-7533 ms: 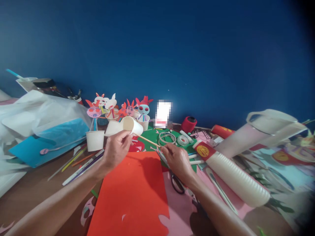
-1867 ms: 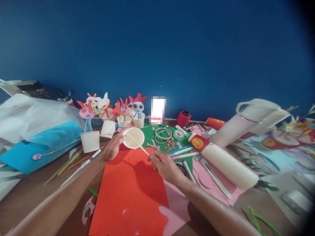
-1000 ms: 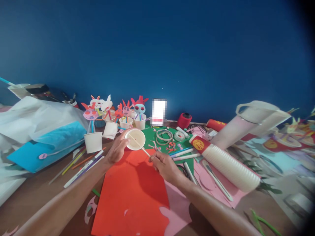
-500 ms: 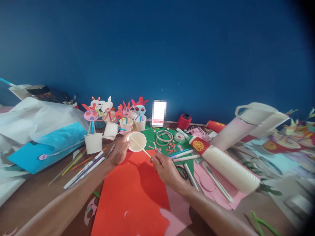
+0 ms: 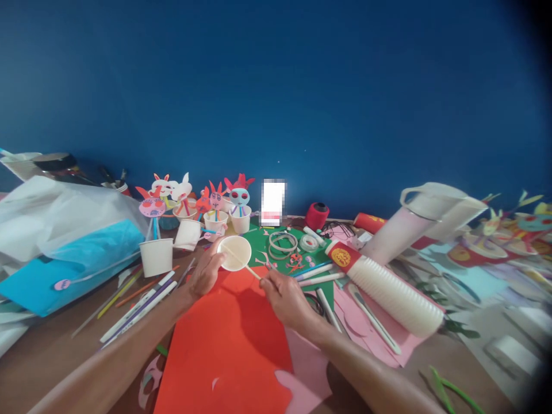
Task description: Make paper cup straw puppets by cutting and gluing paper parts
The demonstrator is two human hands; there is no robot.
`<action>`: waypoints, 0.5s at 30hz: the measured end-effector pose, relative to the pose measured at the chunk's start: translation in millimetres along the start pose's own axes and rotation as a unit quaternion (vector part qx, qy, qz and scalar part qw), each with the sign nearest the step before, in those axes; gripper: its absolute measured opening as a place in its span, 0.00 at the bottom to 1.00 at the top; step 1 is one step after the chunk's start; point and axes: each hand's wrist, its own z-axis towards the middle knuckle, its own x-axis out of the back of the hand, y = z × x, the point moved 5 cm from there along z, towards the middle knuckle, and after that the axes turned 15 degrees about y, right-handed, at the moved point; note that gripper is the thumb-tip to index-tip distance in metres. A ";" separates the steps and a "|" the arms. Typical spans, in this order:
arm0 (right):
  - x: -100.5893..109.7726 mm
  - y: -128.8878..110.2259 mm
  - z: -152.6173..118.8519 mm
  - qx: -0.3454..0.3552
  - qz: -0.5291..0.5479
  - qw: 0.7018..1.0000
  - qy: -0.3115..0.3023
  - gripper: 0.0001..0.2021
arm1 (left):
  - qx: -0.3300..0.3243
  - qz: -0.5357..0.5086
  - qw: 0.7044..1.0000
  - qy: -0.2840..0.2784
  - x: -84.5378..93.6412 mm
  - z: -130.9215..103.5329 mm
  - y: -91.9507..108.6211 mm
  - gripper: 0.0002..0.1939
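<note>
My left hand (image 5: 204,272) holds a small white paper cup (image 5: 234,253) tipped so its open mouth faces me. My right hand (image 5: 282,296) pinches the near end of a thin wooden stick (image 5: 241,263) whose far end reaches inside the cup. Both hands hover over a large red paper sheet (image 5: 226,351) lying on the table.
Paper-cup puppets (image 5: 239,202) stand at the back by the blue wall. Other cups (image 5: 156,257), pens (image 5: 135,299), a lying stack of white cups (image 5: 388,290), a white jug (image 5: 425,221), red thread spool (image 5: 317,215), tape rings (image 5: 280,241), scissors (image 5: 314,303) and a plastic bag (image 5: 64,224) surround the sheet.
The cup went from side-on 7.5 s ago to mouth-toward-me. Over the last second, cup, stick and both hands barely shift; the view drifts slightly.
</note>
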 end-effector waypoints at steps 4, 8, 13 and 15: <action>-19.9 7.2 -7.2 -0.228 0.206 0.939 -0.157 0.11 | -0.014 0.023 1.000 0.016 2.5 1.0 -1.0 0.25; -9.4 6.2 0.6 -0.119 0.118 0.984 -0.068 0.11 | -0.006 0.012 1.000 -0.004 0.6 0.5 -2.4 0.24; 9.2 -5.3 1.4 0.111 -0.154 0.980 0.064 0.10 | -0.002 0.000 1.000 -0.010 -1.4 -0.2 -1.5 0.23; 10.3 -6.8 0.2 0.137 -0.205 0.966 0.076 0.11 | -0.002 -0.002 1.000 -0.006 -1.8 -0.1 -1.7 0.23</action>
